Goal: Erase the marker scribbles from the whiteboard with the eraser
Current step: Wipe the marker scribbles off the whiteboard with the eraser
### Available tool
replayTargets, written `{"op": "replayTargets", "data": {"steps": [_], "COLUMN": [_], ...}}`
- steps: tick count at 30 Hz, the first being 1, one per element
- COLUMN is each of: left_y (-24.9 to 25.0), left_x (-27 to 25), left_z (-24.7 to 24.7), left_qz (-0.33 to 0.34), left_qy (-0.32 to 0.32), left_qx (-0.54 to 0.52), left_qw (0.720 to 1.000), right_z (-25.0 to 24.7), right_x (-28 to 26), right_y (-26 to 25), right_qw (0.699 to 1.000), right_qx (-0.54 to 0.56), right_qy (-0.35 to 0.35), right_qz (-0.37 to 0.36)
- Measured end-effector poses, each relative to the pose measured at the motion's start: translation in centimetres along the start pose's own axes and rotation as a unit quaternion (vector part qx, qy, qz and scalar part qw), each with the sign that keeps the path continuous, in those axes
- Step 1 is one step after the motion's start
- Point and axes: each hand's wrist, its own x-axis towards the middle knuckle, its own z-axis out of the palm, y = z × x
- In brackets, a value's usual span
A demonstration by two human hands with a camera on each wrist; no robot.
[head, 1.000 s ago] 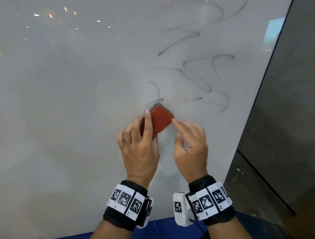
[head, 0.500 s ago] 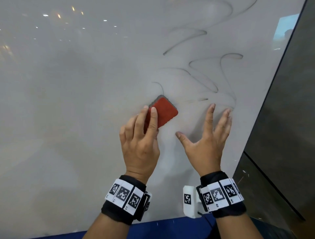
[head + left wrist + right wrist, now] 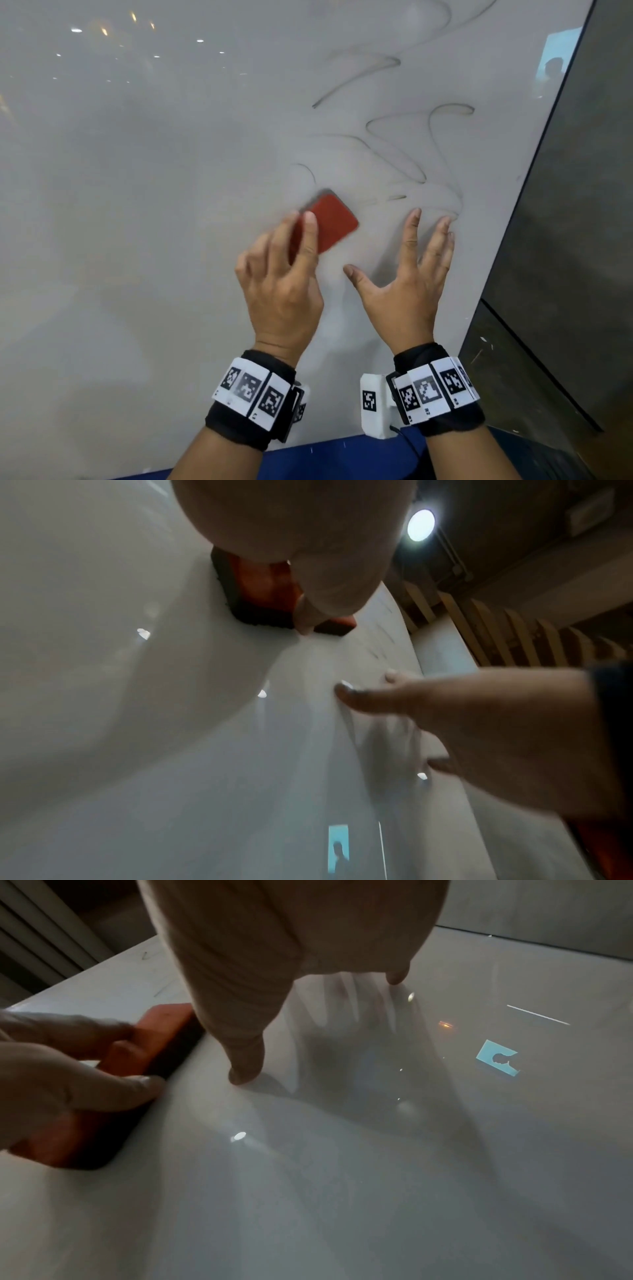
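Note:
The whiteboard (image 3: pixel 137 205) fills most of the head view. Faint grey marker scribbles (image 3: pixel 404 150) loop across its upper right. A red eraser (image 3: pixel 334 222) with a dark felt underside (image 3: pixel 240 610) lies flat on the board just below and left of the scribbles. My left hand (image 3: pixel 291 260) holds it, fingers on its red back and thumb (image 3: pixel 137 1088) against its side (image 3: pixel 164 1031). My right hand (image 3: pixel 407 274) is to the right of the eraser, apart from it. Its fingers are spread and its fingertips (image 3: pixel 414 216) touch the board at the lowest scribble.
The board's right edge runs diagonally beside a dark panel (image 3: pixel 575 240). A blue strip (image 3: pixel 342 455) borders the board's near edge. Ceiling lights and a pale blue screen (image 3: pixel 558 51) reflect in the glossy surface.
My right hand let go of the eraser's lower right edge, moved right and spread onto the board. My left hand slid the eraser slightly up, and the short stroke above it is gone.

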Motion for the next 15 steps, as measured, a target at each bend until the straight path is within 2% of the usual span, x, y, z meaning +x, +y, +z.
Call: {"op": "replayTargets", "data": {"steps": [3, 5, 7, 10, 11, 13, 15], "left_y": [-1.2, -1.2, -0.2, 1.1, 1.0, 0.1, -0.9], "left_x": [2.7, 3.6, 2.8, 0.4, 0.2, 1.3, 3.4], "left_z": [-1.0, -1.2, -1.0, -0.2, -0.2, -0.8, -1.7], "left_qz": [-0.121, -0.16, -0.13, -0.011, 0.009, -0.004, -0.081], "left_qy": [0.061, 0.075, 0.054, -0.012, -0.022, -0.003, 0.043], "left_qx": [-0.007, -0.017, -0.015, 0.004, 0.003, 0.005, 0.004], "left_qw": [0.991, 0.984, 0.99, 1.0, 1.0, 1.0, 0.996], "right_z": [0.1, 0.1, 0.2, 0.3, 0.2, 0.2, 0.2], "right_x": [0.0, -0.1, -0.1, -0.1, -0.1, -0.1, -0.2], "right_y": [0.1, 0.2, 0.2, 0.2, 0.2, 0.2, 0.2], "right_qw": [1.0, 1.0, 1.0, 1.0, 1.0, 1.0, 1.0], "right_qx": [-0.001, -0.002, 0.002, 0.0, -0.001, -0.003, -0.003], "right_qy": [-0.003, 0.0, 0.004, 0.005, 0.004, 0.006, 0.004], "right_qz": [0.003, 0.001, -0.002, -0.002, -0.003, -0.003, -0.002]}}
